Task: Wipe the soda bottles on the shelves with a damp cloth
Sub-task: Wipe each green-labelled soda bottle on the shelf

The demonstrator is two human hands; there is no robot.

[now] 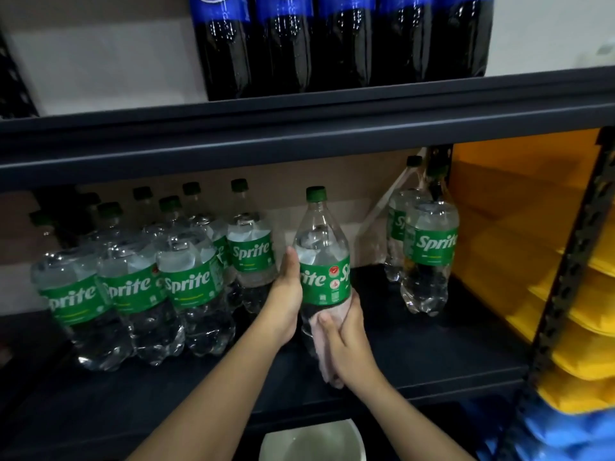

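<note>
A clear Sprite bottle with a green cap and green label stands tilted over the dark middle shelf. My left hand grips its left side at label height, thumb up along the bottle. Around the bottle's lower part my right hand presses a pale pink cloth, whose end hangs below the hand. Several more Sprite bottles stand grouped at the left, and two Sprite bottles stand at the right.
Dark cola bottles with blue labels fill the upper shelf. A white bucket with water sits below the shelf edge. Yellow packets and blue packets are stacked on the neighbouring rack, behind a perforated upright.
</note>
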